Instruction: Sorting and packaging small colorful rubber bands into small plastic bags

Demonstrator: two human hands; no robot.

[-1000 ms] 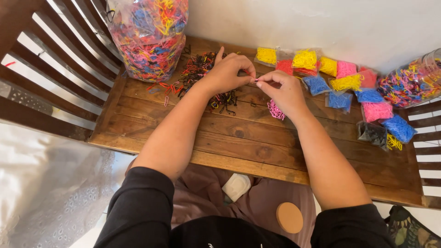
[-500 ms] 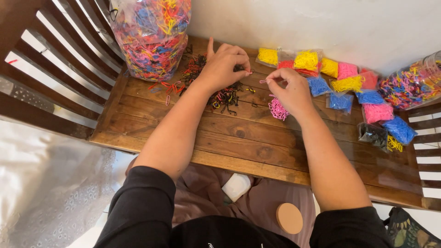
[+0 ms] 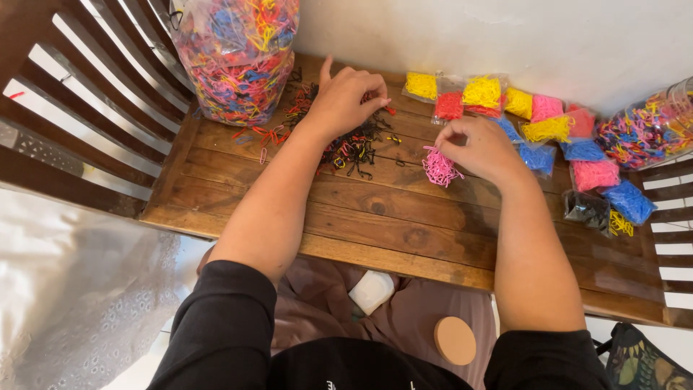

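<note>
My left hand (image 3: 345,100) rests on a loose pile of small mixed-colour rubber bands (image 3: 346,148) on the wooden table (image 3: 404,231), fingertips curled down into the pile. My right hand (image 3: 480,148) is lowered over a small heap of pink bands (image 3: 437,167), its fingertips pinched at the heap's top. Whether a band is between those fingers is too small to tell.
A large clear bag of mixed bands (image 3: 234,54) stands at the back left. Small packets of yellow, red, blue, pink and black bands (image 3: 548,133) lie along the wall to the right, beside a clear jar of bands (image 3: 646,126). Slatted chair rails (image 3: 86,123) flank the table.
The hands, pinched together a second ago, have parted. My left hand went back onto the mixed pile; my right hand dropped down to the pink heap.
</note>
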